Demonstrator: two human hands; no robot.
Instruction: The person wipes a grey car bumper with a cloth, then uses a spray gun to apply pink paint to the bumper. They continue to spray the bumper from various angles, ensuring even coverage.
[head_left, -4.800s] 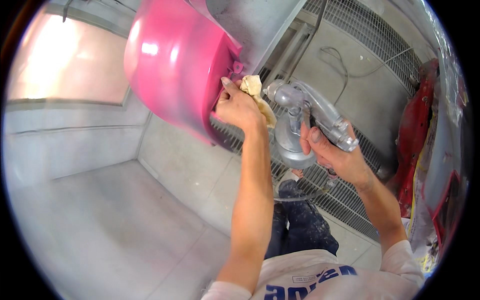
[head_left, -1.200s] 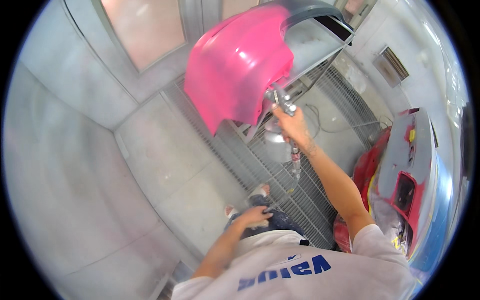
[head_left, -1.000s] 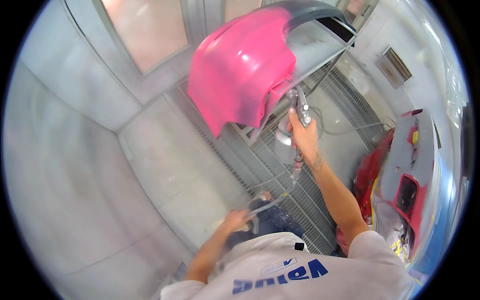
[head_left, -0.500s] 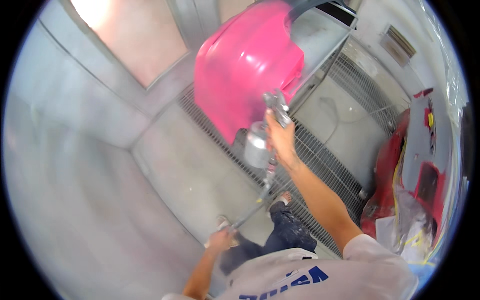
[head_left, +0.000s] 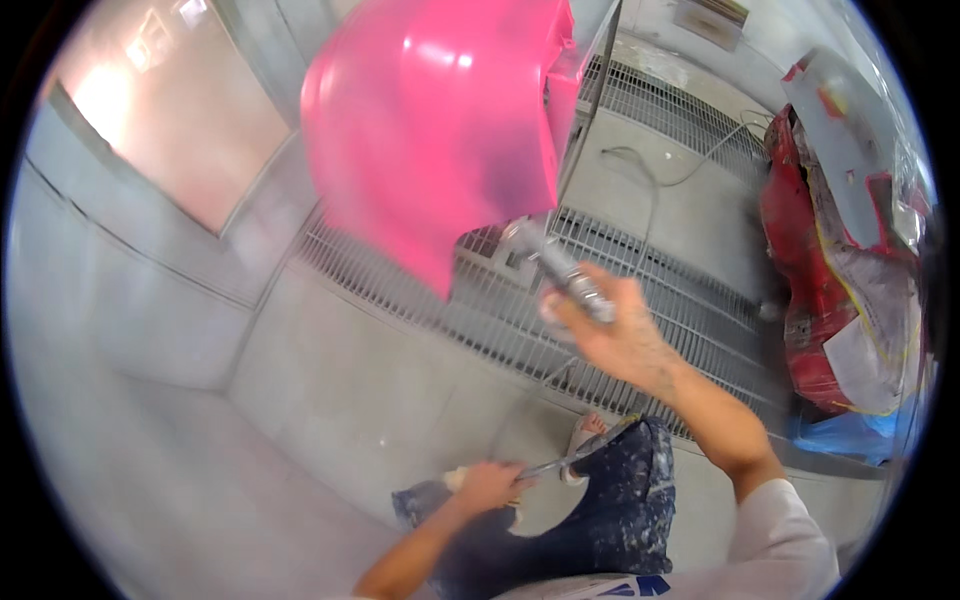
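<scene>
My right hand [head_left: 625, 330] grips a silver spray gun [head_left: 555, 265], aimed toward the lower corner of a glossy pink curved car panel [head_left: 430, 130], with a shadowed, darker patch near that corner. The gun's cup is mostly hidden behind the gun and hand. An air hose [head_left: 545, 468] runs down from the gun to my left hand [head_left: 485, 488], low beside my dark trousers, closed on the hose. A pale cloth [head_left: 456, 480] shows at that hand, partly hidden by it.
Red and grey car parts [head_left: 805, 280] with masking and blue plastic [head_left: 850, 435] stand at the right. Floor grates [head_left: 660, 310] cross under the panel; another hose [head_left: 680, 180] lies beyond. A booth wall with a window [head_left: 180, 140] is at the left.
Since half a second ago, the view has shifted and the pink panel appears higher and further left. My right hand has moved right with the gun, angled differently; my left hand still holds the hose.
</scene>
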